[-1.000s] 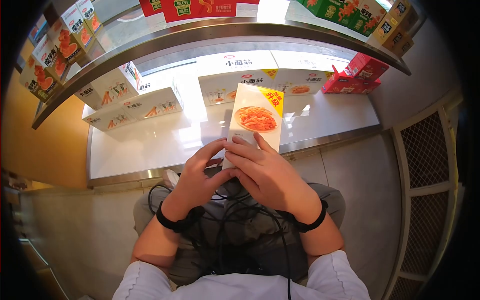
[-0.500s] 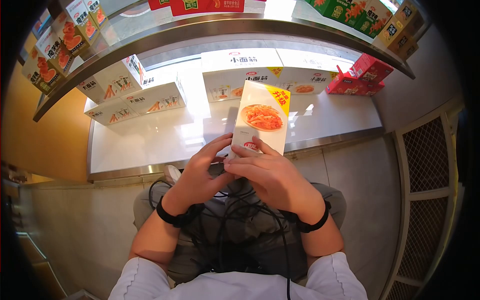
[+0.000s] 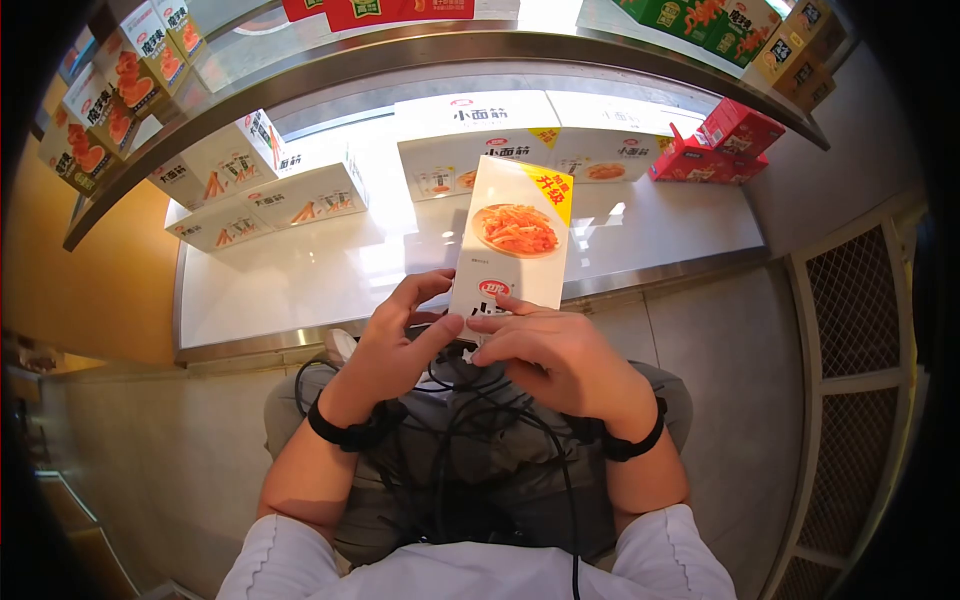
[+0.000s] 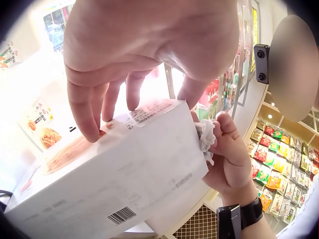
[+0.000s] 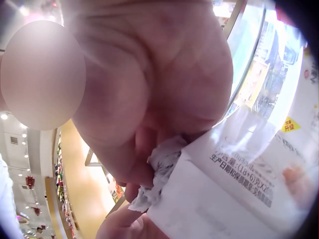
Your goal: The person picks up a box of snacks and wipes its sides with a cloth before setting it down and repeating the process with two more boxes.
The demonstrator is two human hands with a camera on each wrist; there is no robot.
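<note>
A white snack carton (image 3: 515, 232), printed with a dish of orange strips and a yellow corner, is held upright and slightly tilted in front of the body. My left hand (image 3: 398, 345) grips its left side near the lower end, fingers along one face and thumb at the edge in the left wrist view. At that lower end, my right hand (image 3: 572, 362) pinches a crumpled white tissue (image 4: 206, 137). In the right wrist view the tissue (image 5: 167, 162) lies against the carton's end, next to printed black text.
A white shelf (image 3: 300, 290) with a metal front edge lies ahead, bearing white cartons (image 3: 478, 112) and red boxes (image 3: 715, 155). Above it runs an upper shelf edge (image 3: 450, 55). Black cables (image 3: 440, 450) cross the lap. Mesh panels (image 3: 850, 310) stand at right.
My right hand has slid down the carton to its lower end, uncovering the red logo and part of the black lettering. The left hand keeps its grip on the side.
</note>
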